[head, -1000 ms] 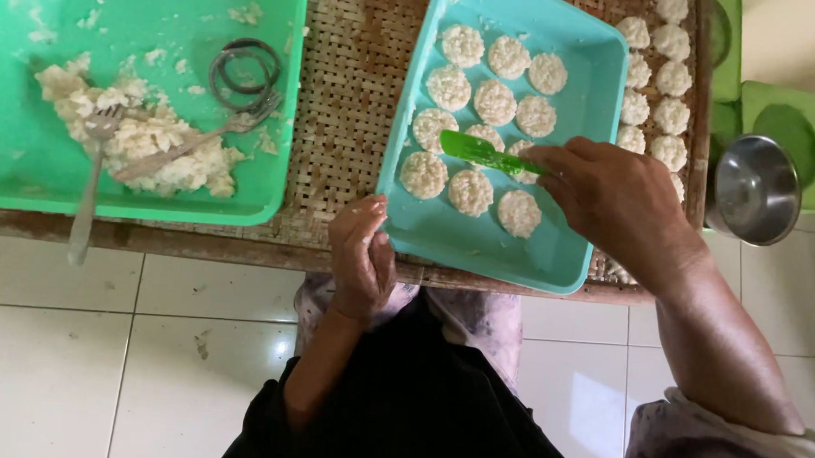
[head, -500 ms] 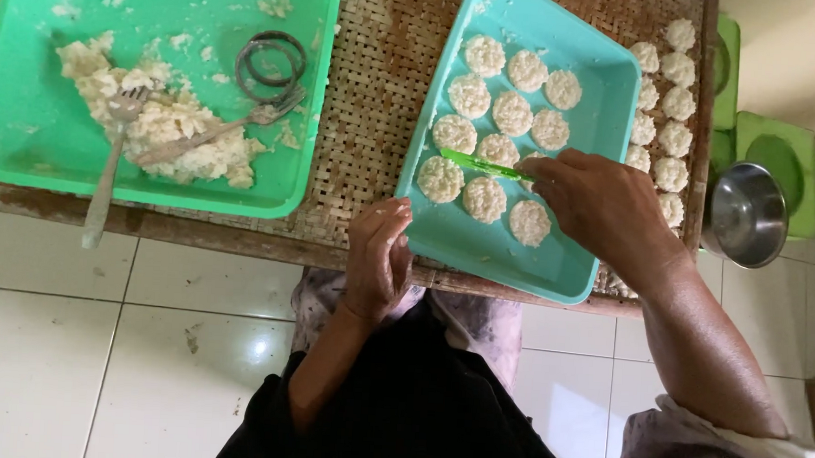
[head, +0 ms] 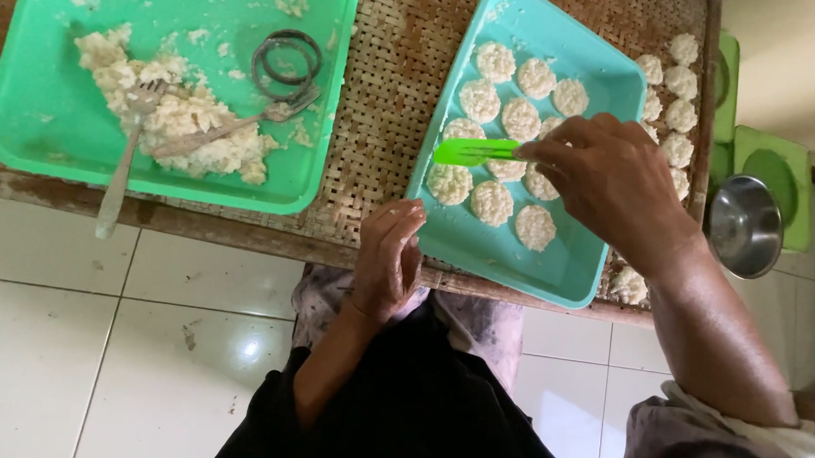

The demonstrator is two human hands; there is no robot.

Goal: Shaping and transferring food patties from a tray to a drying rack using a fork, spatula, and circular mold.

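While the right hand (head: 615,179) pinches one end of a flat bright-green plastic spatula (head: 475,152), the tool lies almost level, its long axis running from three o'clock to nine o'clock, with the broad free end pointing toward nine o'clock. It hovers over the teal rectangular plastic tray (head: 554,265), just above the round, flattened white rice cakes (head: 493,202) laid in rows inside it. The tray sits tilted, one corner toward twelve o'clock, on the woven bamboo-mat surface (head: 387,89).

The left hand (head: 389,261) holds nothing: its fingers are loosely curled and close together, and it rests at the near edge of the surface, at about seven o'clock from the teal tray and just beside its lower-left corner.

More white rice cakes (head: 680,83) lie in a column directly on the mat at three o'clock of the tray. Farther toward three o'clock, off the mat, stand a round shiny steel bowl (head: 744,226) and green square plastic lids or containers (head: 771,174); no label can be made out on them.

At nine o'clock of the teal tray sits a larger green rectangular plastic tray (head: 31,135) holding a heap of crumbly white cooked rice (head: 181,115), two metal forks (head: 122,172) resting in it, and dark metal ring moulds (head: 286,57) at about one o'clock of the heap. White floor tiles (head: 94,352) show below.
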